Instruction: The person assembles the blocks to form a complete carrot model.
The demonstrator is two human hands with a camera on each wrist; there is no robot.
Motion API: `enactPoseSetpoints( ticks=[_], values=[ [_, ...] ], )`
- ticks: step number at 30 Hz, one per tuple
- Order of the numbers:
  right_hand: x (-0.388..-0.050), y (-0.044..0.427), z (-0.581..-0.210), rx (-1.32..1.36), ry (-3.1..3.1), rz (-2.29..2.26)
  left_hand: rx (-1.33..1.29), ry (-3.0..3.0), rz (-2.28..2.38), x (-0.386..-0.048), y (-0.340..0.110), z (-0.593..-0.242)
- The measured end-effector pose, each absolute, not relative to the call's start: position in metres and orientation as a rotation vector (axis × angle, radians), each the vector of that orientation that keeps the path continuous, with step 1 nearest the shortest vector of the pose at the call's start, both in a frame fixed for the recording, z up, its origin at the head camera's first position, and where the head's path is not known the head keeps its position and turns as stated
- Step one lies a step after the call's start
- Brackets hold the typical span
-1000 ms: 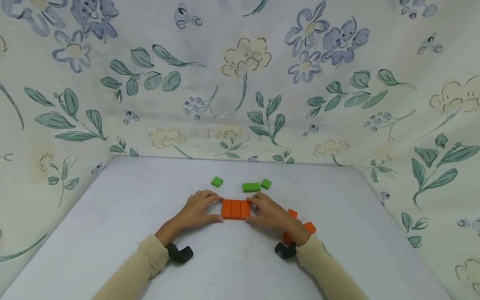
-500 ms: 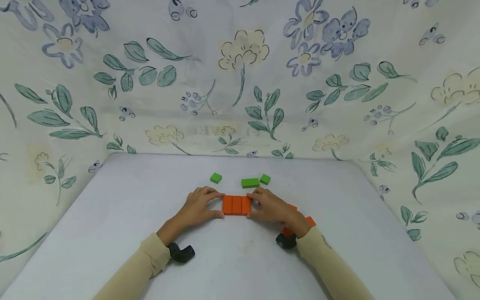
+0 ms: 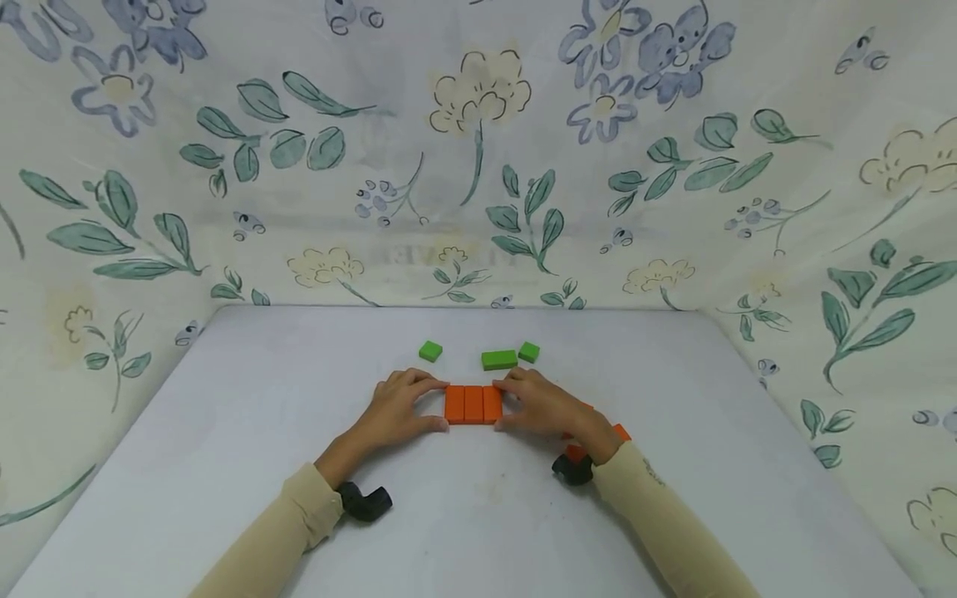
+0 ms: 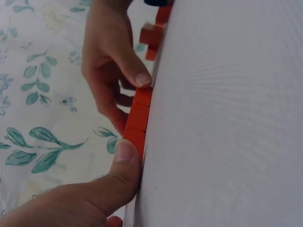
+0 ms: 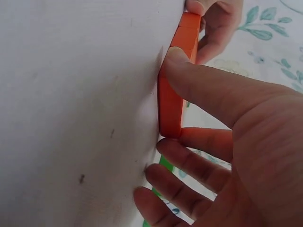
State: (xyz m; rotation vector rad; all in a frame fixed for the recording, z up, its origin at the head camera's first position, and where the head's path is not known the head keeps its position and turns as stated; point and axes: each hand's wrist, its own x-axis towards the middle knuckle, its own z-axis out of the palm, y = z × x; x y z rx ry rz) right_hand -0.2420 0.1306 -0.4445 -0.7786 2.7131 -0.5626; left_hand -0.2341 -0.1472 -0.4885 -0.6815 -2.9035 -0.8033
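Note:
Three orange rectangular blocks (image 3: 473,404) lie flat on the white table, side by side with their long sides touching. At the row's left end my left hand (image 3: 396,409) pinches the outer block, thumb at its near corner and a finger at its far one. My right hand (image 3: 540,407) holds the right-end block the same way. In the left wrist view the near faces of the blocks (image 4: 138,116) line up evenly. The right wrist view has my thumb on the near end of the right orange block (image 5: 170,104), the other fingers spread beyond it.
Behind the row lie a small green block (image 3: 430,351), a longer green block (image 3: 499,360) and another small green one (image 3: 529,352). More orange blocks (image 3: 621,433) sit partly hidden under my right forearm. A floral cloth (image 3: 478,166) surrounds the table.
Both hands keep their grip, and the orange row has slid very slightly to the right. The head view has tilted a little. The green blocks stay in place.

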Motion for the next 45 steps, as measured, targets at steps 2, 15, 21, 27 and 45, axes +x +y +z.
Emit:
enactPoseSetpoints(
  ticks=[2,15,21,27,45],
  values=[
    [-0.241,0.131,-0.443,-0.795,2.71,-0.57,-0.666,-2.917,-0.79,-0.234,-0.148,-0.489],
    [-0.232,0.204,-0.4,-0.755,2.859,-0.873,-0.652,-2.897,-0.802,-0.235,-0.161,-0.485],
    [-0.232,0.232,-0.414,-0.667,2.819,-0.808,-0.646,-2.906,-0.8,-0.237,-0.167,-0.484],
    [-0.235,0.234,-0.433,-0.572,2.739,-0.75,-0.658,-2.893,-0.826,-0.235,-0.163,-0.491],
    [-0.228,0.252,-0.438,-0.422,2.75,-0.762,-0.715,-2.861,-0.842,-0.236,-0.15,-0.495]
  ],
)
